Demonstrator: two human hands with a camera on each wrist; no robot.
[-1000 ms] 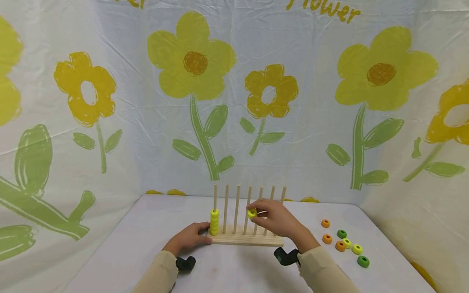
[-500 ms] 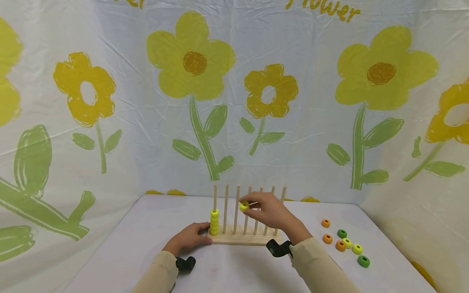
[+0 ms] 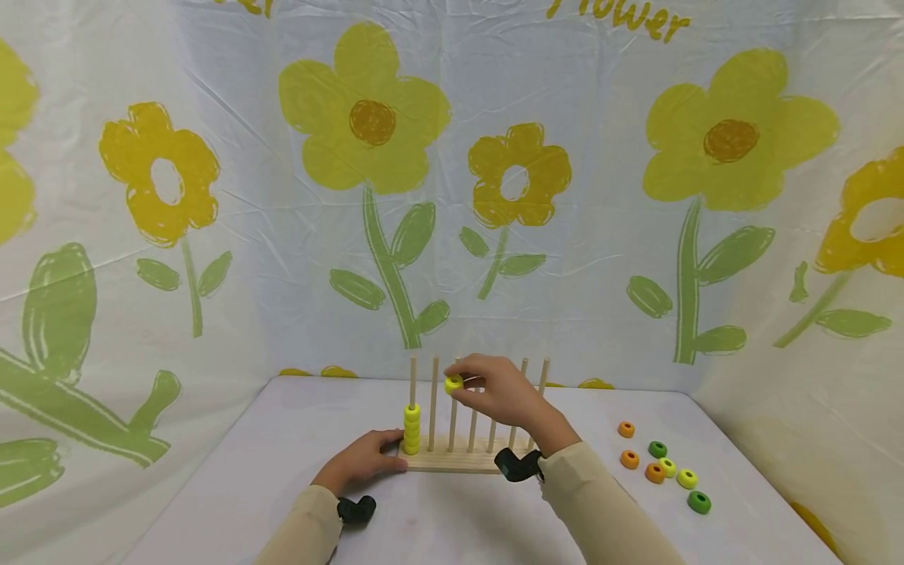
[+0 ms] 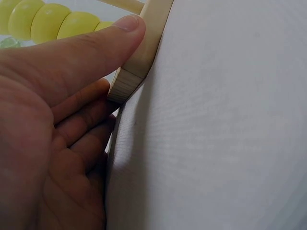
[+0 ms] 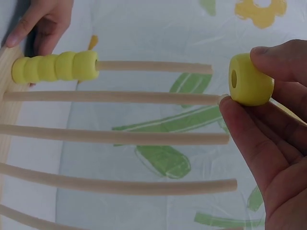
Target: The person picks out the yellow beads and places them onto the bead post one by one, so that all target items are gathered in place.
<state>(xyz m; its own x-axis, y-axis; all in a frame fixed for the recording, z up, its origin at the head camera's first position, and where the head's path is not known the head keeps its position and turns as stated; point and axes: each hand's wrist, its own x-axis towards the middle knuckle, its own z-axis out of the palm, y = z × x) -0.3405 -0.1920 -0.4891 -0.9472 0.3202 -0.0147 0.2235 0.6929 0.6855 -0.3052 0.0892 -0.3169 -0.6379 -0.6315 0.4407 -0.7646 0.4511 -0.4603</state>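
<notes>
Right wrist view: a yellow bead is pinched between the fingers of the right hand, which press its outer wall from opposite sides. One mouth of its hole shows uncovered there, turned toward the wooden base. The bead appears just beyond the tips of the nearest pegs, apart from them and threaded on none. From the head it shows in front of the upper part of the third peg from the left; how far in front, I cannot tell.

The bead looks light, stiff and glossy, so it probably neither dents nor breaks easily, but its rounded side may slip or roll. The outer wall seems the right place to hold, leaving the hole free.

The left hand grips the left end of the base, its thumb along the near side, close to the stack of yellow beads on the leftmost peg. The base lies short of the far edge of the bench; loose beads lie toward the bench's right edge.
</notes>
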